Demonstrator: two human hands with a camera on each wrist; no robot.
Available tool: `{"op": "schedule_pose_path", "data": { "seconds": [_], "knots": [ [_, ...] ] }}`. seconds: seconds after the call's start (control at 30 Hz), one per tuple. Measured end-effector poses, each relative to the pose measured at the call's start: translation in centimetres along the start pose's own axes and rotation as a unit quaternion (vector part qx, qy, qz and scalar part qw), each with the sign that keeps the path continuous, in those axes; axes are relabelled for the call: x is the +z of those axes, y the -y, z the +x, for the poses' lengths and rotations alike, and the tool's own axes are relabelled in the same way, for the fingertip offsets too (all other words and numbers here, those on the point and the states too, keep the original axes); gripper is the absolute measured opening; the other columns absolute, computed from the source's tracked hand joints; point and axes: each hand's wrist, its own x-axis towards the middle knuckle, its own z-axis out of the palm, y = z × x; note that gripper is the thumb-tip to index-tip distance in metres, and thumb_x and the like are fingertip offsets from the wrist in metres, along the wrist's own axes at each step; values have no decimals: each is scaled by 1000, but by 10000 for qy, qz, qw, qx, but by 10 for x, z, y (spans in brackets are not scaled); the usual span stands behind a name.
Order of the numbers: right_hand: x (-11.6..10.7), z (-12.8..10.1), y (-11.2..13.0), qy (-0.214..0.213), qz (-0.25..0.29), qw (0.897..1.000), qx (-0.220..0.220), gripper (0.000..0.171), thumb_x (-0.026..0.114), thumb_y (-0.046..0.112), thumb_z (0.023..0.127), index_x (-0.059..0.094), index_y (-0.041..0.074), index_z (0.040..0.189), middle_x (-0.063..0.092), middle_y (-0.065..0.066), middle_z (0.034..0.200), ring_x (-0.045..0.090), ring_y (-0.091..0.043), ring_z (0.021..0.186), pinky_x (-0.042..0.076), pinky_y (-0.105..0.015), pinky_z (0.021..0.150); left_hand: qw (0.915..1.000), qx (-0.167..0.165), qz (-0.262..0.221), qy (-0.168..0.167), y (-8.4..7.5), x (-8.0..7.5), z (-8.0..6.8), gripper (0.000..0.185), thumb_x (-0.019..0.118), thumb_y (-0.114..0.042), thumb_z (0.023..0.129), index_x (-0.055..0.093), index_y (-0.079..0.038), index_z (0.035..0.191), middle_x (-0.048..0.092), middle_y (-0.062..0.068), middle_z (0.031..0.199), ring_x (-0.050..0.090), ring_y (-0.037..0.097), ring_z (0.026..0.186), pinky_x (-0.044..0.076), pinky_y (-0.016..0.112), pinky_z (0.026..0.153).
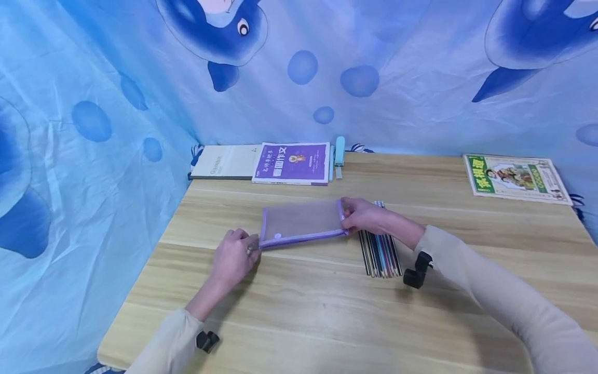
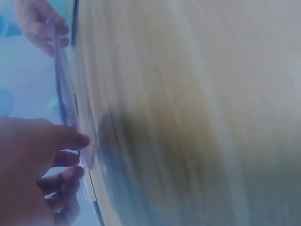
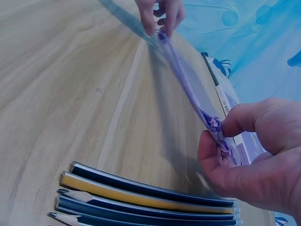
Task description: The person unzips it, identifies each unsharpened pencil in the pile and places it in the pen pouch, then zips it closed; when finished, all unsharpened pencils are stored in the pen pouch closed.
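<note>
A translucent mesh pencil pouch with purple edging (image 1: 303, 221) is held above the wooden table, stretched between both hands. My left hand (image 1: 235, 257) pinches its left end near the lower corner. At the opposite end, my right hand (image 1: 364, 214) grips the short purple edge between thumb and fingers; the right wrist view shows the pouch's bunched corner (image 3: 217, 126) there. Beneath and beside the right hand lies a row of pencils (image 1: 380, 254), tips toward the near side. In the left wrist view the pouch (image 2: 68, 89) appears nearly edge-on.
At the back left lie a pale notebook (image 1: 224, 161) and a purple book (image 1: 291, 163). A light-blue stapler (image 1: 340, 150) stands beside them. A green-and-white magazine (image 1: 517, 178) lies at the back right. A blue whale-print cloth (image 1: 397, 119) hangs behind the table (image 1: 299, 322).
</note>
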Motion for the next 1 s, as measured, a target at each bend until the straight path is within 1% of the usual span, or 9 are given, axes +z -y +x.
{"op": "schedule_pose_path", "data": {
  "seconds": [0.1, 0.17, 0.33, 0.43, 0.53, 0.63, 0.73, 0.83, 1.0],
  "knots": [
    [1, 3, 4, -13, -180, 9998, -43, 95, 65, -11, 81, 9, -2, 158, 46, -19, 110, 57, -28, 90, 57, -36, 80, 9990, 75, -239, 366, -10, 0, 4, 79, 93, -26, 66, 62, -5, 135, 61, 20, 113, 57, 35, 99, 55, 49, 82],
    [2, 6, 6, 2, -344, 9994, -57, 92, 65, -10, 82, 12, -3, 158, 47, -21, 113, 58, -29, 92, 58, -35, 79, 9965, 318, -472, 611, -19, 2, 11, 90, 92, -33, 66, 54, -7, 144, 57, 20, 120, 54, 35, 104, 51, 51, 87],
    [5, 12, 10, 205, -678, 9975, -45, 87, 66, -9, 81, 22, -2, 157, 49, -23, 121, 60, -32, 97, 58, -37, 79, 9860, 1120, -785, 959, -38, 8, 31, 77, 88, -34, 73, 59, -7, 139, 57, 17, 118, 55, 31, 101, 48, 50, 89],
    [5, 16, 10, 401, -921, 9949, -20, 86, 67, -7, 81, 25, -1, 156, 51, -22, 122, 60, -31, 98, 58, -37, 78, 9772, 1310, -886, 1414, -43, 10, 39, 71, 86, -28, 76, 60, -6, 138, 57, 17, 116, 57, 29, 100, 50, 46, 92],
    [5, 19, 10, 550, -1091, 9925, 4, 86, 66, -7, 81, 26, 0, 156, 53, -21, 122, 61, -30, 97, 58, -36, 77, 9636, 1347, -1179, 1987, -45, 9, 44, 67, 83, -21, 81, 57, -5, 141, 54, 17, 118, 56, 27, 102, 52, 39, 89],
    [4, 20, 13, 641, -1099, 9919, -25, 85, 65, -8, 82, 25, -1, 156, 54, -22, 122, 61, -31, 95, 58, -36, 76, 9515, 1462, -1454, 2282, -47, 8, 47, 62, 78, -14, 85, 55, -4, 142, 54, 17, 117, 55, 23, 98, 52, 35, 86],
    [3, 22, 15, 698, -1066, 9918, -65, 84, 64, -9, 82, 24, -2, 156, 53, -24, 124, 61, -31, 95, 58, -35, 76, 9445, 1591, -1660, 2345, -47, 8, 49, 61, 72, -6, 86, 53, -3, 143, 54, 15, 113, 54, 19, 91, 52, 30, 80],
    [1, 21, 16, 692, -1170, 9907, -112, 81, 65, -6, 84, 24, -5, 155, 53, -25, 126, 62, -30, 95, 58, -35, 77, 9425, 1730, -1760, 2255, -47, 9, 50, 61, 68, 0, 85, 52, -2, 144, 54, 14, 109, 52, 16, 87, 51, 27, 76],
    [-12, 8, 18, 183, -1940, 9795, -510, 64, 65, 8, 91, 39, -8, 147, 62, -21, 115, 64, -30, 89, 58, -37, 74, 9482, 1799, -1797, 1906, -48, 10, 51, 60, 63, 5, 82, 54, 2, 141, 55, 14, 103, 52, 16, 82, 51, 25, 70]
  ]
}}
